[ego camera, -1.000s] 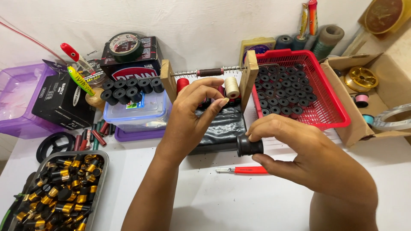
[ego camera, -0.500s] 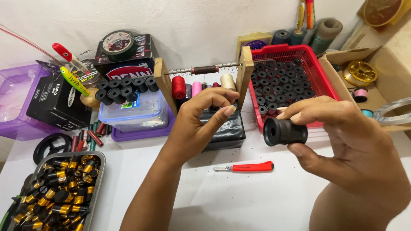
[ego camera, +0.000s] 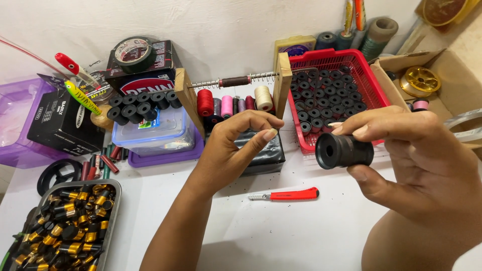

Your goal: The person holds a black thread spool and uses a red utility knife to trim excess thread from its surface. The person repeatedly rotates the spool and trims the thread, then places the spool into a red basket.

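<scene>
Fingers of the right hand clamp a black tube (hollow); left hand pinched together, holding nothing visible.

- A white table fills the lower view, with small dark specks on its surface.
- Behind it stands a plain off-white wall, evenly lit.

The white table lies open in front of the red knife, with only the two forearms crossing it. Behind the knife a black block and a wooden thread rack bar the way. Right of it stands a red basket; far left, a metal tray of parts.
</scene>
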